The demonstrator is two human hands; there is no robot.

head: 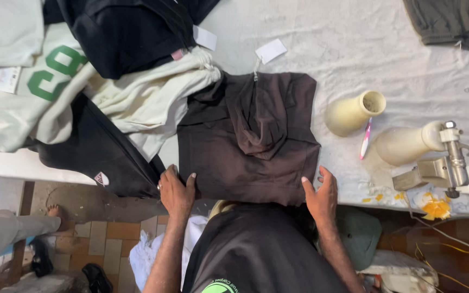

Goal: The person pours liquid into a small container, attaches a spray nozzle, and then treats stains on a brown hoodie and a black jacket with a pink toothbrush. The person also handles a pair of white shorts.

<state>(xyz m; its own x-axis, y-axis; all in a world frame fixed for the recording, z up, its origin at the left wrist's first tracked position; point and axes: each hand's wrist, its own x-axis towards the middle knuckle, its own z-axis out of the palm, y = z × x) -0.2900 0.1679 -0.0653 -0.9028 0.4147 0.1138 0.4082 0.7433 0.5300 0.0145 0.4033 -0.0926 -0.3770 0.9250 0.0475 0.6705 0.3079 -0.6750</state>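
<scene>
A dark brown folded hooded garment (pixel 251 141) lies on the white cloth-covered table (pixel 343 43), its hood folded onto the middle and a white tag (pixel 271 50) at its far edge. My left hand (pixel 176 191) presses flat on the garment's near left corner, fingers spread. At the near right edge my right hand (pixel 320 194) rests with its fingers apart against the fabric. Neither hand grips anything.
A heap of cream, black and green-lettered garments (pixel 82 81) lies to the left. On the right stand two cream thread cones (pixel 354 113), a pink pen-like tool (pixel 366 139) and a metal device (pixel 445 163). Another person's leg and bare foot (pixel 23 225) are at lower left.
</scene>
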